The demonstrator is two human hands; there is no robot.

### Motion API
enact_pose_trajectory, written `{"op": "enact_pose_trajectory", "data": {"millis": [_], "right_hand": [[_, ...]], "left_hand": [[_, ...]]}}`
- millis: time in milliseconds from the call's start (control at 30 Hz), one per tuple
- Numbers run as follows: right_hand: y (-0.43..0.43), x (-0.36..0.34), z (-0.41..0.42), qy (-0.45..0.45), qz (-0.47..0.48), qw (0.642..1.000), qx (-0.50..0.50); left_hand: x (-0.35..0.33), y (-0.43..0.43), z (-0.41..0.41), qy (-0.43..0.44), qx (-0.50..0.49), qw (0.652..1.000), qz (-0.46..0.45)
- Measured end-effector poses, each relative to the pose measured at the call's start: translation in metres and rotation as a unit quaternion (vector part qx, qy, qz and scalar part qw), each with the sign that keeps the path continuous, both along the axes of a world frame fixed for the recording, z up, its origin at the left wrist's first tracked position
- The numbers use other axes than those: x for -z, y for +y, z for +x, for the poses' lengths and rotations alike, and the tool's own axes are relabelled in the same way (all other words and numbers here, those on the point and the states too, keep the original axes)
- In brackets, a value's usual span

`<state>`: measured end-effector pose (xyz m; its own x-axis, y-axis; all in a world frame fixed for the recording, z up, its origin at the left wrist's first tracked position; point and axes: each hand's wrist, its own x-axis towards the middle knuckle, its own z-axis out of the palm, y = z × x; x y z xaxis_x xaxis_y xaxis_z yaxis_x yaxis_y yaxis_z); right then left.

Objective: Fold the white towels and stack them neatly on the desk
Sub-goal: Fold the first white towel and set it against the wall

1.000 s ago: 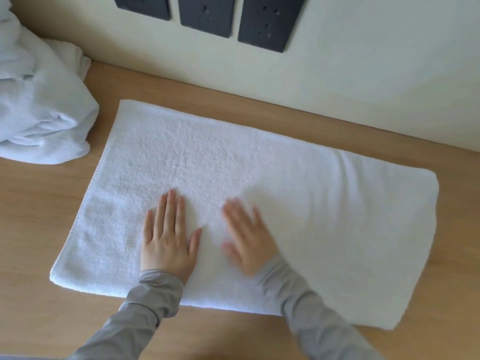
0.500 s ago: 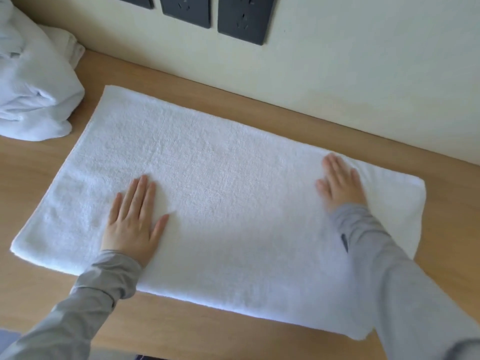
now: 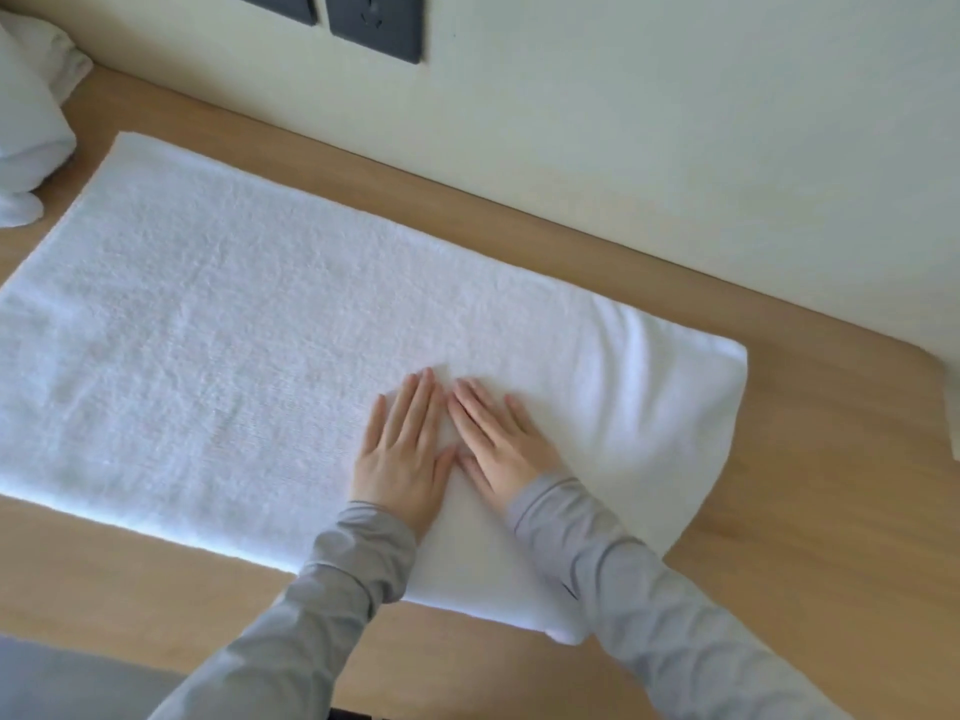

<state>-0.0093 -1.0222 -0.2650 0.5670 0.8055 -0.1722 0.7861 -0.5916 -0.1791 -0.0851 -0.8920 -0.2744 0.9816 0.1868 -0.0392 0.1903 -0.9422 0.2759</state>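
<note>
Now both hands, left hand [image 3: 402, 452] and right hand [image 3: 501, 444], press flat, grip spread, on the towel [image 3: 234, 345]; uneven pushing could bunch those right-side wrinkles.

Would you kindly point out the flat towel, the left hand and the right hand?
flat towel [image 3: 218, 324], head view, on its bare middle.
left hand [image 3: 402, 449], head view, on the back of the hand.
right hand [image 3: 501, 439], head view, on the back of the hand.
</note>
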Motion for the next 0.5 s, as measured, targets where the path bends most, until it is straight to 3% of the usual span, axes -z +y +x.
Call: {"op": "enact_pose_trajectory", "data": {"millis": [133, 233, 367, 500], "right_hand": [[-0.041, -0.006, 0.044, -0.016, -0.005, 0.996, 0.087], [-0.086, -0.023, 0.065, -0.047, 0.095, 0.948, 0.299], [-0.148, -0.026, 0.036, -0.002, 0.268, 0.759, 0.593], [-0.159, -0.017, 0.000, 0.221, 0.459, 0.525, 0.681]], "left_hand": [[0.011, -0.001, 0.000, 0.003, -0.015, 1.000, 0.025], [0.013, -0.005, 0.000, 0.003, -0.024, 0.999, 0.032], [0.014, -0.004, 0.000, 0.006, -0.032, 0.999, 0.031], [0.011, -0.006, 0.000, 0.008, -0.033, 0.999, 0.023]]}}
